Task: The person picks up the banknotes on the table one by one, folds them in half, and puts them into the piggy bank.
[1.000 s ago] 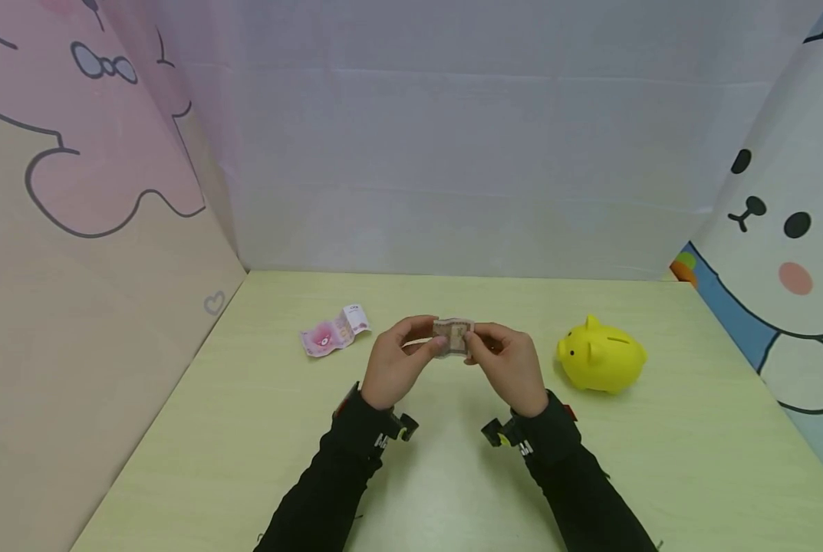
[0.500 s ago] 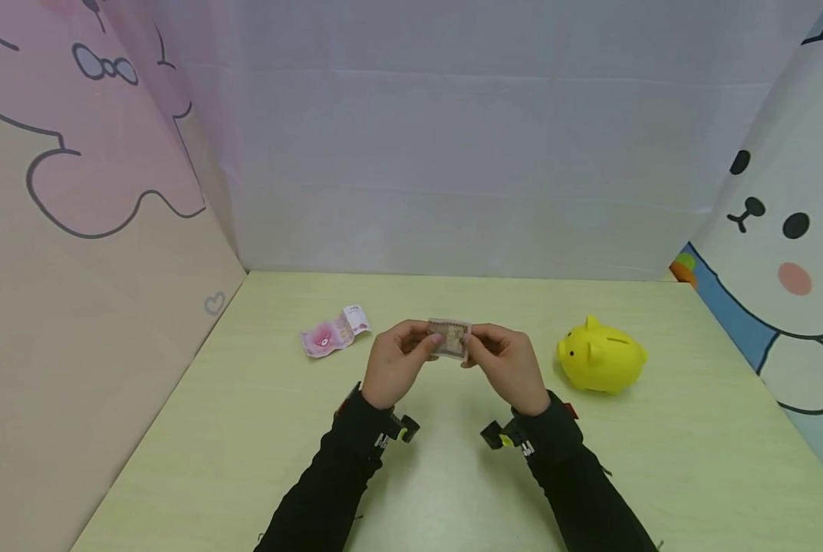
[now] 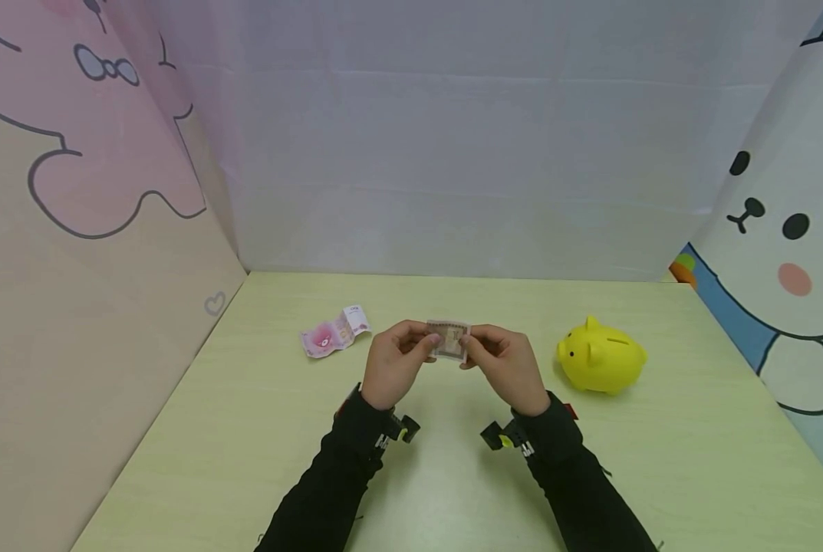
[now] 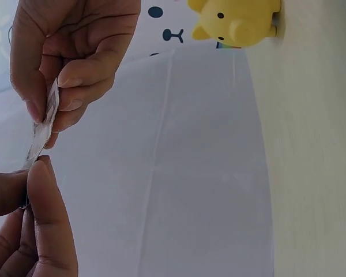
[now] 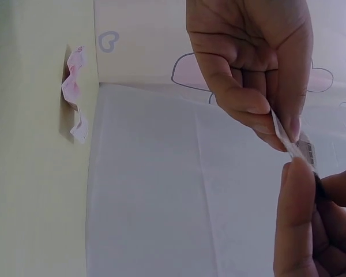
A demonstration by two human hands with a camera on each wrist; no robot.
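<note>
Above the middle of the table, both hands pinch a small folded brownish banknote [image 3: 449, 340] between them. My left hand [image 3: 430, 343] holds its left edge between thumb and fingers, and my right hand [image 3: 468, 346] holds its right edge. In the left wrist view the banknote [image 4: 42, 128] shows edge-on between the right hand above and the left hand [image 4: 33, 167] below. In the right wrist view the banknote [image 5: 293, 140] runs from the left hand's fingers down to the right hand [image 5: 297, 157]. A yellow piggy bank [image 3: 600, 357] stands on the table to the right of the hands.
A crumpled pink banknote [image 3: 334, 333] lies on the pale green table [image 3: 245, 429] to the left of the hands, also seen as the pink banknote [image 5: 75, 95]. The piggy bank [image 4: 239, 20] has a slot on top. Cartoon-printed panels wall in the left, back and right sides.
The hands have drawn slightly closer together and a little lower. The brownish banknote between them looks narrower than before. Nothing else has moved.
</note>
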